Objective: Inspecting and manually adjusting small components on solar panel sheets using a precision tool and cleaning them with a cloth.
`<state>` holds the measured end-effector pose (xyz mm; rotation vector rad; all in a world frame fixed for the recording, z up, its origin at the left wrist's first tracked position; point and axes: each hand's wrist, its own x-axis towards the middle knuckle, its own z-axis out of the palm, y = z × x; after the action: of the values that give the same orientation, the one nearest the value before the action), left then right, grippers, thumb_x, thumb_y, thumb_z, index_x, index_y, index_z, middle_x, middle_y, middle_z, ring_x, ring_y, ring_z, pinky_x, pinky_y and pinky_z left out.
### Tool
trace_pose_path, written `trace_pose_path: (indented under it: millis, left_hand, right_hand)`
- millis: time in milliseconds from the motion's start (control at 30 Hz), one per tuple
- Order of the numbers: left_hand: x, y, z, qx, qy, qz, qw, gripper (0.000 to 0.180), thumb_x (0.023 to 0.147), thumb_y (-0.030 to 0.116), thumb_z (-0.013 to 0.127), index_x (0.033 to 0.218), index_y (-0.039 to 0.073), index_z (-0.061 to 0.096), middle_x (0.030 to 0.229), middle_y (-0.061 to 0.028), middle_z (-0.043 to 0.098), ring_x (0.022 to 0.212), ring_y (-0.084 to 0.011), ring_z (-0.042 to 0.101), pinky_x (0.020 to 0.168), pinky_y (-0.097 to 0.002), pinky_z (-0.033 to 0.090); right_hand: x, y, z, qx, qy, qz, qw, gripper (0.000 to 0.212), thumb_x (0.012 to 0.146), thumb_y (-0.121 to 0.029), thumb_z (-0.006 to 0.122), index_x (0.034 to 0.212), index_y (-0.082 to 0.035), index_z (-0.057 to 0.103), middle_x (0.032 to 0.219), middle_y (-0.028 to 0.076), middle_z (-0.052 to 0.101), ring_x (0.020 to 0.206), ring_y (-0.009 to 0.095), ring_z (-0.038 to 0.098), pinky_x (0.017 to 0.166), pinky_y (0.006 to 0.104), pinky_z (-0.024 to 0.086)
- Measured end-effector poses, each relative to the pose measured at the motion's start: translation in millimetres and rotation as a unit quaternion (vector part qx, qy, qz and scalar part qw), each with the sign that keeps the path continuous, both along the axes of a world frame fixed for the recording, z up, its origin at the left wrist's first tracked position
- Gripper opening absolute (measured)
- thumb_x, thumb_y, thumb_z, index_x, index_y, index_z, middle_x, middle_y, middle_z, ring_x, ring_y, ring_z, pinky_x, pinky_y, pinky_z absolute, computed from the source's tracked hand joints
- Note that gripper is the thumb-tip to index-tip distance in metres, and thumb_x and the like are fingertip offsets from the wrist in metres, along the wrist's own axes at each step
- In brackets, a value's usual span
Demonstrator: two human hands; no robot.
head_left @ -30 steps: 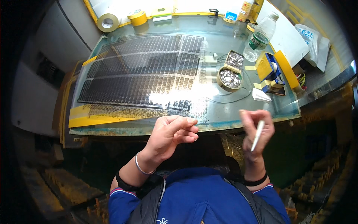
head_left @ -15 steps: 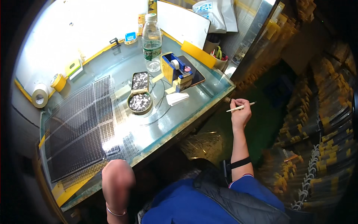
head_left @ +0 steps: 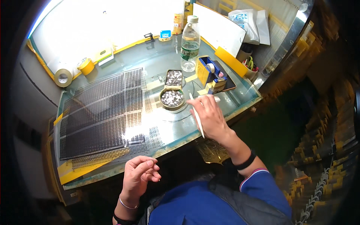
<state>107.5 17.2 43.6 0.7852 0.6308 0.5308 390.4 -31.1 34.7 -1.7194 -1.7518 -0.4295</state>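
My right hand (head_left: pixel 212 117) is over the glass table's front right edge, closed on a slim white pen-like stick (head_left: pixel 198 122). One end points up toward the tape dispenser; the other slants down past the table edge. Just left of this hand is a round tin (head_left: pixel 172 98) full of dark and whitish bits, joined to a similarly filled rectangular tin (head_left: pixel 174 78). At the table's near edge my left hand (head_left: pixel 140 174) has its thumb and forefinger pressed together, the other fingers curled. Anything pinched there is too small to make out. Left of the tins lies a dark gridded sheet (head_left: pixel 101 116).
Behind the tins stand a clear plastic bottle (head_left: pixel 190 47) and a blue and yellow tape dispenser (head_left: pixel 212 75). Two tape rolls, one yellow (head_left: pixel 86 66), one pale (head_left: pixel 63 77), sit at the back left. A pen cup (head_left: pixel 249 69) is at the right corner. Racked panels (head_left: pixel 322 150) hang at right.
My right hand has swung left from beyond the table's right side to near the tins, still holding the stick. My left hand has turned, its fingers now showing. The view has shifted.
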Motion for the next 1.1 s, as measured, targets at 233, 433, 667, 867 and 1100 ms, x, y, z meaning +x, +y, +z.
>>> trace_pose_path:
  millis: [233, 433, 667, 867, 1100]
  left_hand:
    - [-13.1, -1.9, -1.8, -0.003, 0.026, 0.000, 1.000, 0.015, 0.086, 0.005, 0.058, 0.093, -0.007, 0.061, 0.076, -0.0157, 0.064, 0.060, -0.0211, 0.066, 0.052, -0.0261, 0.057]
    - [-4.4, -0.2, -5.7, -0.013, 0.053, -0.034, 0.998, 0.021, 0.085, 0.008, 0.062, 0.099, -0.008, 0.062, 0.079, -0.0142, 0.064, 0.064, -0.0192, 0.066, 0.057, -0.0257, 0.056]
    - [7.4, 4.3, -10.3, -0.049, 0.003, -0.045, 0.998, 0.022, 0.086, 0.010, 0.061, 0.101, -0.006, 0.061, 0.081, -0.0114, 0.063, 0.063, -0.0168, 0.065, 0.055, -0.0241, 0.056]
    - [9.4, 2.4, -0.7, -0.045, 0.001, -0.025, 0.999, 0.019, 0.087, 0.011, 0.059, 0.099, -0.003, 0.062, 0.080, -0.0091, 0.063, 0.062, -0.0147, 0.065, 0.055, -0.0240, 0.056]
    - [1.6, 2.9, -2.6, -0.018, -0.035, -0.029, 0.999, 0.018, 0.089, 0.011, 0.057, 0.097, -0.004, 0.062, 0.080, -0.0094, 0.063, 0.063, -0.0135, 0.063, 0.055, -0.0228, 0.054]
  right_hand:
    - [20.8, 2.8, -8.2, -0.031, -0.021, -0.075, 0.996, 0.041, 0.078, -0.021, 0.066, 0.108, 0.004, 0.056, 0.109, 0.015, 0.056, 0.107, 0.029, 0.047, 0.092, 0.0390, 0.039]
    - [19.8, -35.0, -7.0, -0.075, -0.112, -0.083, 0.987, 0.054, 0.073, -0.032, 0.072, 0.111, 0.004, 0.057, 0.110, 0.015, 0.055, 0.106, 0.030, 0.048, 0.090, 0.0426, 0.039]
    - [8.9, -57.5, -6.9, -0.050, 0.085, 0.146, 0.984, 0.038, 0.061, 0.010, 0.058, 0.095, -0.004, 0.067, 0.090, 0.009, 0.065, 0.086, 0.028, 0.058, 0.080, 0.0367, 0.048]
    - [-80.2, -20.4, -8.8, 0.001, 0.314, 0.250, 0.916, 0.038, 0.070, 0.017, 0.053, 0.103, 0.002, 0.061, 0.105, 0.018, 0.065, 0.096, 0.031, 0.064, 0.082, 0.0337, 0.051]
    - [-96.9, -11.4, 7.3, 0.004, 0.176, 0.304, 0.936, 0.045, 0.062, 0.009, 0.062, 0.105, -0.001, 0.063, 0.107, 0.018, 0.063, 0.093, 0.031, 0.064, 0.079, 0.0356, 0.052]
